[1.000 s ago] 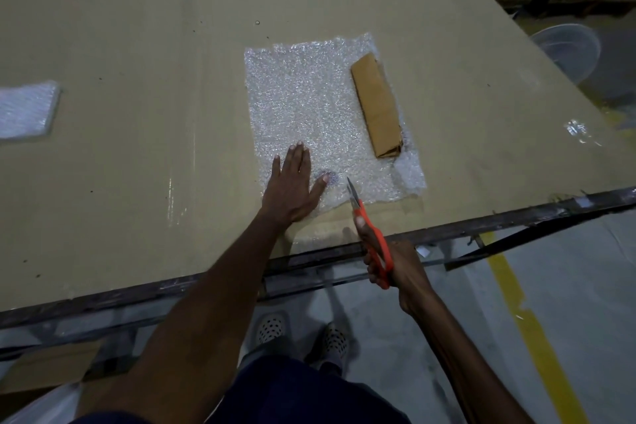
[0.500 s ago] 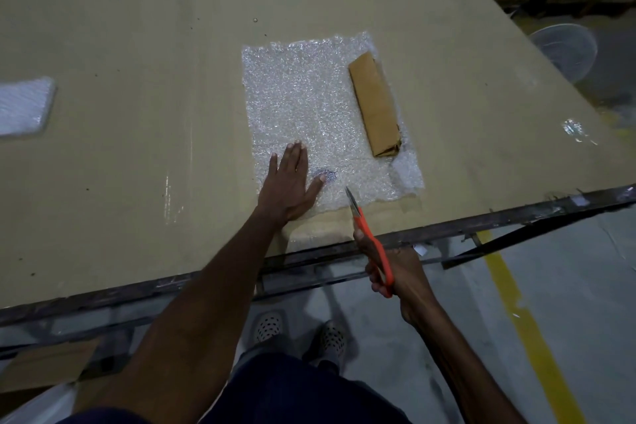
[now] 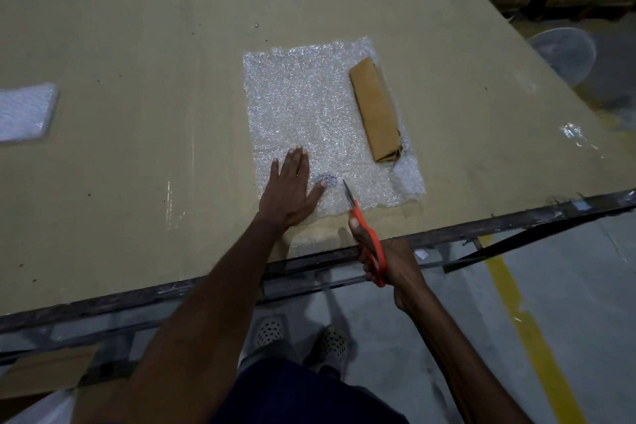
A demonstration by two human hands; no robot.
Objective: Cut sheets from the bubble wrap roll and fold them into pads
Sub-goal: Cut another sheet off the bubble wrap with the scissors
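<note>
Bubble wrap [image 3: 309, 113], one flat sheet, lies on the cardboard-covered bench [image 3: 137, 45], near its front edge and a little right of the middle. One brown folded cardboard piece [image 3: 377, 110] rests on the sheet along its right side, its long axis running from the far edge toward the front.

One left hand [image 3: 290, 189] lies palm down on the sheet's front left corner, fingers straight and close together, thumb spread to the right, pressing the wrap flat. A small dark mark on the sheet sits just beside the thumb tip.

One right hand [image 3: 385, 262] grips one pair of scissors [image 3: 364, 227] with orange handles, fingers curled round the handles. The hand sits at the front edge of the bench, over its dark metal rim. The blades look closed or nearly so, and the tip points away from the person, lying over the front edge of the sheet just right of the left thumb.

One folded white pad [image 3: 25, 112] lies at the left edge of the bench, well apart from the sheet. One shiny scrap [image 3: 573, 132] lies near the right edge. Beyond the far right corner stands one pale round bin [image 3: 564, 52] on the floor. Two shoes [image 3: 299, 337] show below the front edge, beside one yellow floor line [image 3: 526, 320].
</note>
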